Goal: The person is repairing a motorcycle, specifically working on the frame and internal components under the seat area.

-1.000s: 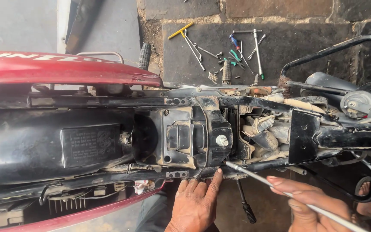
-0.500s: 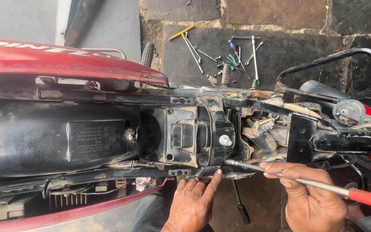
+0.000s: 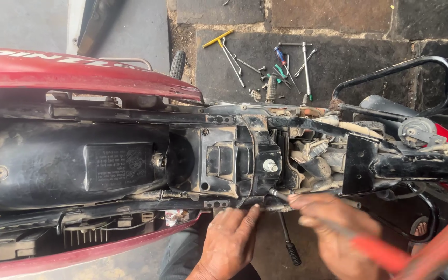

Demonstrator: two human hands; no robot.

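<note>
Gripping a red-handled screwdriver [image 3: 338, 231], the right hand [image 3: 338, 238] is clenched round its shaft and handle, and the metal tip meets the lower edge of the motorcycle frame [image 3: 245, 155] just below a pale round bolt head [image 3: 269, 166]. Holding it low and slanted seems meant to get the tip in under the frame rail. The left hand [image 3: 232, 243] grasps nothing; it lies flat with fingertips pressed against the same lower edge just left of the tip, apparently to steady the work. Left of the frame's centre sits a black under-seat tray [image 3: 68, 166], with red body panels [image 3: 79, 72] above and below it. A kickstand or lever [image 3: 289, 241] (thin and black) hangs between the hands. Beyond the frame, loose hand tools [image 3: 265, 65] lie on dark paving stones, well apart from both hands. A black grab rail [image 3: 405, 78] curves at the frame's right end.
</note>
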